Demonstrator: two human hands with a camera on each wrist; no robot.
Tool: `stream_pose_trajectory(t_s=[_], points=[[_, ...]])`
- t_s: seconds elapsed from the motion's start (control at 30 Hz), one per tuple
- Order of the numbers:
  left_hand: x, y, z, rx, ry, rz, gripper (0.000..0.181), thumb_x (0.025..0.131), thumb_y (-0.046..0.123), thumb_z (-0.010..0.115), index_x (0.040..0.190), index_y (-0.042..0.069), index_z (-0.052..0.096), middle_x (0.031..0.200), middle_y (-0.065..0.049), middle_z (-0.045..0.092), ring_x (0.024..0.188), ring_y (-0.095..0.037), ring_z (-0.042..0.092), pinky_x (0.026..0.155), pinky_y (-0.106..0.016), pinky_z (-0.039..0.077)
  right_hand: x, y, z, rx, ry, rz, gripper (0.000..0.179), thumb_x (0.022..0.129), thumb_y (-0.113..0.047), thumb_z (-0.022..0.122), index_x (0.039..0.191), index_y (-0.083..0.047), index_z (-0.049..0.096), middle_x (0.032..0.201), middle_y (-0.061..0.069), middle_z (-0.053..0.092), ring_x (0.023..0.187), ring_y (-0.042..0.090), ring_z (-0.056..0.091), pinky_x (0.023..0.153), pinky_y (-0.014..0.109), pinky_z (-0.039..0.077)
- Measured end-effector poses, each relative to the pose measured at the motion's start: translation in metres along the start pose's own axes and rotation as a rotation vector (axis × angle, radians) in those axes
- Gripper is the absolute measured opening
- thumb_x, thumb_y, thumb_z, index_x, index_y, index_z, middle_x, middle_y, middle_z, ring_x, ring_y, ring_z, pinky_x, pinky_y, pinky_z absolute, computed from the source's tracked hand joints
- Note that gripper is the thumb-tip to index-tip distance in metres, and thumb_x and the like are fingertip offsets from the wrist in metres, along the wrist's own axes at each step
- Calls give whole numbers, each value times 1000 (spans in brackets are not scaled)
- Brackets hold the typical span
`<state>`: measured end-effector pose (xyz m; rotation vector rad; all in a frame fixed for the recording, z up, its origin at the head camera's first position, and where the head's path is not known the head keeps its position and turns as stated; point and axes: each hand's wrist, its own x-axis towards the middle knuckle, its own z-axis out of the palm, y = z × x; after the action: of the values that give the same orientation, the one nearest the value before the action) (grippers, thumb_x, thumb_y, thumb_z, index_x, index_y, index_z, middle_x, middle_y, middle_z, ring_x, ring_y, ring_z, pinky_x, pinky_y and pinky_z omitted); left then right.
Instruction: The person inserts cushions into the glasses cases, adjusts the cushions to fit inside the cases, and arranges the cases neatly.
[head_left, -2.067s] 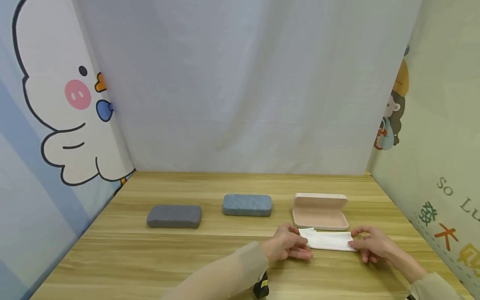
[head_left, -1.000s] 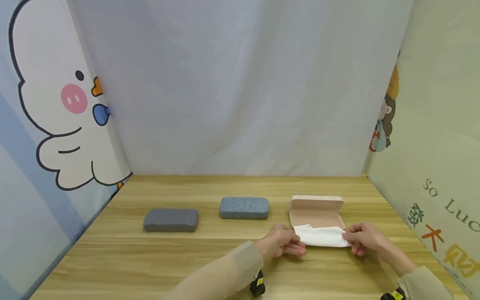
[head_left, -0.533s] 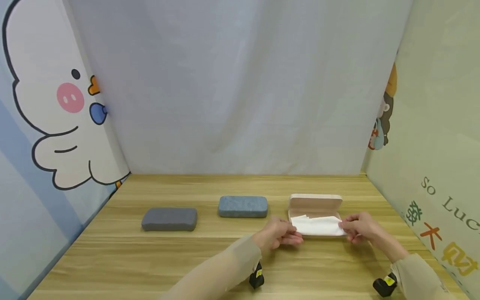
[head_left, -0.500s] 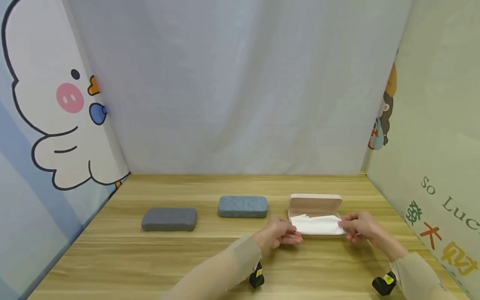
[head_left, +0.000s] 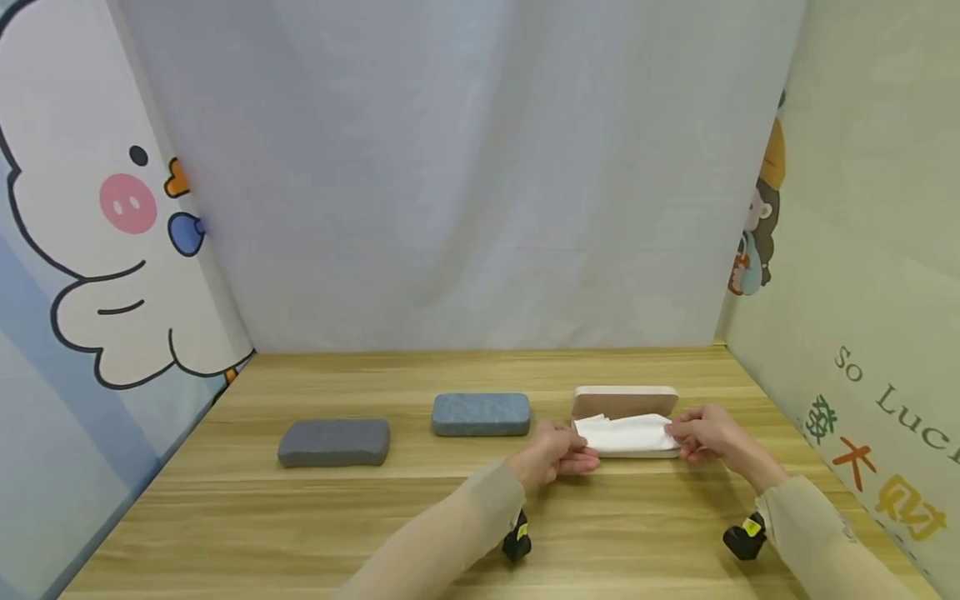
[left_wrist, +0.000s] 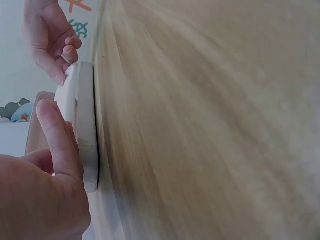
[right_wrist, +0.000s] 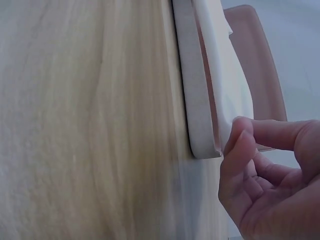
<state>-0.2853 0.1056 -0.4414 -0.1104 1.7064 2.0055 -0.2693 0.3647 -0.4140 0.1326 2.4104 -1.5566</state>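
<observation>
A folded white cloth (head_left: 626,434) lies over the lower half of an opened glasses case (head_left: 626,402), whose pink-lined lid stands up behind it. My left hand (head_left: 553,454) pinches the cloth's left end between thumb and fingers. At the other end, my right hand (head_left: 708,437) pinches the right corner with thumb and forefinger. The right wrist view shows the cloth (right_wrist: 227,65) sagging over the case's front wall (right_wrist: 197,95), a slim pink gap beneath it. In the left wrist view the left fingers (left_wrist: 57,135) hide part of the cloth.
To the left stand two closed cases on the wooden table (head_left: 360,533): a blue one (head_left: 481,414) in the middle and a grey one (head_left: 334,442) further left. A white curtain (head_left: 465,183) closes off the back, with printed panels at both sides.
Both hands have carried the cloth away from me, from the table in front of the opened case to over its lower half. The closed cases stay put; the head view shifts slightly.
</observation>
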Motion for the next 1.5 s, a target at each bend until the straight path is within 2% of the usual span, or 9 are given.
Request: stream_pose_trajectory(t_s=[0.17, 0.3, 0.4, 0.63, 0.8, 0.97, 1.3, 1.5], points=[[4, -3, 1, 19, 25, 35, 12, 90, -8, 54, 99, -9, 61, 81, -25, 71, 50, -14, 65, 59, -28, 62, 8, 5, 3, -36, 36, -26, 26, 93, -13, 61, 104, 10, 55, 62, -3, 58, 51, 6, 60, 48, 19, 53], [8, -6, 4, 43, 50, 68, 8, 87, -11, 54, 91, -6, 59, 62, -15, 66, 44, -14, 61, 51, -26, 60, 11, 9, 5, -53, 56, -47, 28, 93, -12, 61, 104, 12, 55, 61, -3, 58, 49, 5, 59, 47, 19, 53], [9, -5, 6, 65, 68, 83, 8, 86, -12, 53, 86, -4, 58, 54, -9, 59, 41, -12, 58, 45, -23, 56, 13, 10, 6, -65, 68, -52, 29, 92, -12, 62, 104, 13, 55, 61, -3, 59, 49, 5, 58, 46, 19, 52], [8, 0, 7, 138, 85, 126, 16, 85, -12, 54, 77, 2, 54, 51, -5, 55, 37, -9, 53, 36, -17, 48, 14, 7, 9, -117, 123, -48, 27, 89, -11, 65, 100, 12, 57, 62, -2, 59, 45, 5, 54, 43, 19, 50], [7, 2, 8, 194, 90, 140, 27, 83, -13, 50, 68, 9, 48, 48, -3, 52, 34, -7, 50, 33, -16, 45, 18, 9, 12, -211, 165, -89, 20, 86, -7, 66, 93, 11, 63, 52, -3, 52, 42, 6, 48, 40, 19, 44], [7, 2, 11, 301, 146, 159, 27, 81, -13, 49, 67, 10, 47, 46, -1, 50, 32, -6, 46, 30, -15, 41, 19, 13, 14, -277, 189, -136, 16, 83, -5, 66, 87, 10, 65, 46, -4, 47, 41, 7, 45, 39, 20, 41], [10, 0, 14, 573, 202, 210, 30, 84, -9, 47, 60, 8, 43, 41, -1, 48, 27, -10, 43, 25, -17, 34, 20, 15, 15, -301, 202, -124, 12, 83, -5, 67, 82, 4, 59, 50, -3, 48, 42, 7, 46, 39, 20, 41], [13, 1, 14, 618, 238, 167, 24, 83, -10, 48, 61, 0, 52, 40, -3, 48, 28, -12, 44, 26, -19, 38, 18, 15, 16, -324, 217, -131, 13, 82, -5, 68, 80, 2, 57, 52, -2, 48, 43, 9, 46, 39, 21, 41]])
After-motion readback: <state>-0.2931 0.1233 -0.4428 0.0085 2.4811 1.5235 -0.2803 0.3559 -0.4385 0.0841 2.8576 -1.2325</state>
